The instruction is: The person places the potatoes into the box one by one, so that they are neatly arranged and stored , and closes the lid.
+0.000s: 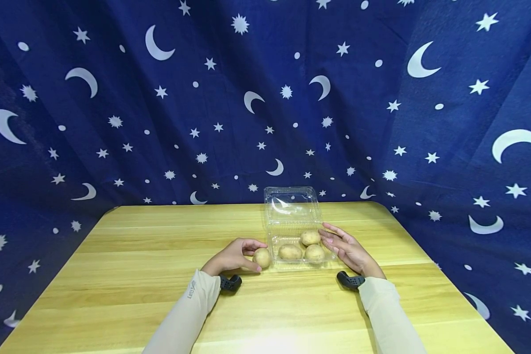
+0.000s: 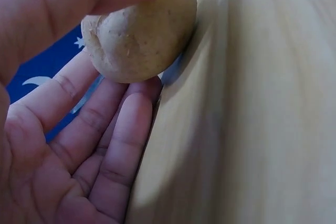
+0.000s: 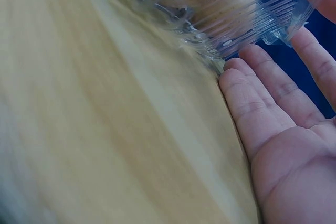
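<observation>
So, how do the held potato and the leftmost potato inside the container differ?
The held potato is outside the clear container; the inner potato lies in it. The left hand grips the held potato, while the inner potato is untouched. In the head view, the held potato looks rounder; the inner potato looks longer sideways. Both look pale yellow-brown.

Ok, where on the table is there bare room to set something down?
Bare table lies left of the left hand, between the sleeves, and right of the right hand. It's crowded around the clear box: three potatoes inside, a held potato at its left, the right hand at its right.
</observation>
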### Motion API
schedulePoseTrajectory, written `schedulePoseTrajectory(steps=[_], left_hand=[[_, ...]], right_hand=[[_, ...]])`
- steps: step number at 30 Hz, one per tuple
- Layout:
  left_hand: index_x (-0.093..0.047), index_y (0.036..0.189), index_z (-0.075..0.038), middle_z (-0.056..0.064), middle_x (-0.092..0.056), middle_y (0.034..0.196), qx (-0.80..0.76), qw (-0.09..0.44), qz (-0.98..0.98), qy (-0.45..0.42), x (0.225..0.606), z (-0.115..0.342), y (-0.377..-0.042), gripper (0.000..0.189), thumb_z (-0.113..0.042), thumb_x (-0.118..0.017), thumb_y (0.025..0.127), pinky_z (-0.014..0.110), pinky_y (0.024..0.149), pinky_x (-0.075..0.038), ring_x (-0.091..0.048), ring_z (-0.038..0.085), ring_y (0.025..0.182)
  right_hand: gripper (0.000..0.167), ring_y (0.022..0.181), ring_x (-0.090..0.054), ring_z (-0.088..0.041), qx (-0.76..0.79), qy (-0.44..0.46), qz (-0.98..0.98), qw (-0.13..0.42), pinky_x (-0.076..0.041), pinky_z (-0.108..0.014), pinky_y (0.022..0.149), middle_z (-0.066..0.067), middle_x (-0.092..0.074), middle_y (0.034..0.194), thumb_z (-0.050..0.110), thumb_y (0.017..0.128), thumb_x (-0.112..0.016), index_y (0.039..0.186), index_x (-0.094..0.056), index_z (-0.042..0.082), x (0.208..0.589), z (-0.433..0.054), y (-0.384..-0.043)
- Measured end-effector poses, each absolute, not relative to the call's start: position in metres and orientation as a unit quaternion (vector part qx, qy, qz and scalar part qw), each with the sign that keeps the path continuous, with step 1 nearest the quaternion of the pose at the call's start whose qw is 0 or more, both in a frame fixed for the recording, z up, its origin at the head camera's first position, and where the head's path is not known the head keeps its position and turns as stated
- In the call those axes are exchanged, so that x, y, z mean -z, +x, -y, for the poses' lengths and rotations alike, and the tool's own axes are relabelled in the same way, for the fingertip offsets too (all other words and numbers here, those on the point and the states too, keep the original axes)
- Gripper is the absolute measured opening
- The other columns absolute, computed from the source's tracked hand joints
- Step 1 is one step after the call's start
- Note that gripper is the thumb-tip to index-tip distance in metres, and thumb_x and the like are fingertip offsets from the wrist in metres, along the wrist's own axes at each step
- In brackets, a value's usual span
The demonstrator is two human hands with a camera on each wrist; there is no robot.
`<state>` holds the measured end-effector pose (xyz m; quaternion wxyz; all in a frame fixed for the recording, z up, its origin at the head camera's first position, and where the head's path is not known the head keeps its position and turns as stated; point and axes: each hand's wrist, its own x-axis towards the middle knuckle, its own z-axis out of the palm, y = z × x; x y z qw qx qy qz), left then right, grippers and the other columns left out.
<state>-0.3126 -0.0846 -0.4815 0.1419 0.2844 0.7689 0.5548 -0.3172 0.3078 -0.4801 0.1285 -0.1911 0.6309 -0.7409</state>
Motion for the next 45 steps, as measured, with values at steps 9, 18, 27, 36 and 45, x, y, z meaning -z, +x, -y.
schedulePoseTrajectory(steps=[9, 18, 27, 36, 45], left_hand=[[-0.066, 0.141, 0.007, 0.017, -0.069, 0.139, -0.546, 0.13, -0.784, 0.263, 0.482, 0.087, -0.313, 0.063, 0.001, -0.089, 0.082, 0.03, 0.105, -0.053, -0.063, 0.013, 0.114], [-0.063, 0.141, 0.011, 0.021, -0.07, 0.136, -0.568, 0.11, -0.774, 0.256, 0.484, 0.088, -0.315, 0.062, 0.001, -0.087, 0.084, 0.029, 0.103, -0.054, -0.065, 0.014, 0.113], [-0.063, 0.141, 0.011, 0.022, -0.07, 0.135, -0.597, 0.095, -0.766, 0.218, 0.488, 0.088, -0.316, 0.063, 0.003, -0.086, 0.082, 0.03, 0.101, -0.058, -0.07, 0.021, 0.111], [-0.064, 0.14, 0.01, 0.018, -0.072, 0.129, -0.626, 0.072, -0.751, 0.196, 0.493, 0.089, -0.32, 0.063, 0.002, -0.085, 0.081, 0.026, 0.093, -0.058, -0.07, 0.019, 0.104], [-0.064, 0.138, 0.01, 0.019, -0.071, 0.128, -0.643, 0.038, -0.741, 0.188, 0.494, 0.09, -0.322, 0.061, 0.002, -0.087, 0.082, 0.025, 0.093, -0.058, -0.067, 0.017, 0.102]], right_hand=[[0.071, 0.133, -0.059, -0.001, 0.742, -0.188, -0.63, 0.131, -0.044, -0.023, 0.117, -0.043, -0.008, 0.169, 0.001, 0.112, -0.052, 0.166, -0.01, -0.014, 0.479, -0.307, -0.316], [0.072, 0.134, -0.059, -0.002, 0.745, -0.183, -0.627, 0.134, -0.042, -0.024, 0.118, -0.038, -0.016, 0.17, 0.001, 0.111, -0.053, 0.167, -0.01, -0.013, 0.478, -0.308, -0.316], [0.072, 0.134, -0.058, -0.001, 0.741, -0.188, -0.631, 0.134, -0.044, -0.021, 0.116, -0.042, -0.008, 0.17, 0.002, 0.112, -0.052, 0.167, -0.008, -0.013, 0.478, -0.307, -0.316], [0.072, 0.134, -0.057, 0.001, 0.743, -0.192, -0.625, 0.14, -0.042, -0.022, 0.117, -0.045, 0.0, 0.169, 0.002, 0.113, -0.05, 0.167, -0.005, -0.013, 0.477, -0.307, -0.316], [0.071, 0.135, -0.057, -0.001, 0.744, -0.193, -0.625, 0.138, -0.043, -0.022, 0.117, -0.044, -0.002, 0.169, 0.002, 0.113, -0.05, 0.167, -0.007, -0.012, 0.48, -0.308, -0.317]])
